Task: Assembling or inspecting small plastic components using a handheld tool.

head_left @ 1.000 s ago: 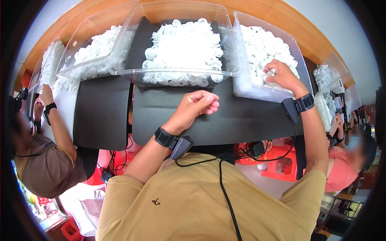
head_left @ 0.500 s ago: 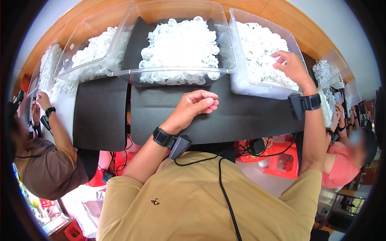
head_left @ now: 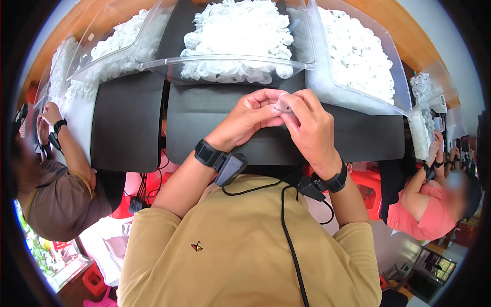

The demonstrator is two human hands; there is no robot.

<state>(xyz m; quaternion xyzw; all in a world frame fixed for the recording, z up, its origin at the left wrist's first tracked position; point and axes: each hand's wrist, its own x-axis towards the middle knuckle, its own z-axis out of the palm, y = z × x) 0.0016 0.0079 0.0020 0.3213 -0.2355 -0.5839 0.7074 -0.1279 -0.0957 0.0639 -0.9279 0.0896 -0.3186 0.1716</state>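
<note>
Centre bin (head_left: 302,64), clear, upper middle: is holding heaped white parts (head_left: 235,33) | Right bin (head_left: 319,84), clear, upper right: is holding a white heap (head_left: 355,56) | Left bin (head_left: 105,63), clear, upper left: is holding loose white pieces (head_left: 120,37) | Left hand (head_left: 248,120) and right hand (head_left: 314,130): are meeting at centre, fingertips pinching a small translucent piece (head_left: 286,106) over the black table (head_left: 197,115)

At the far left sits a co-worker in a brown short-sleeved shirt (head_left: 66,204); at the far right, a co-worker in a coral-pink top (head_left: 427,217). Orange-brown wood panelling (head_left: 396,48) curves below a plain white wall (head_left: 434,30). Lower left: a crumpled white sheet (head_left: 105,256), a red plastic stool (head_left: 92,268) and a bright pink object (head_left: 102,302), cut off by the lower edge. A barred window (head_left: 440,265) shows lower right.
</note>
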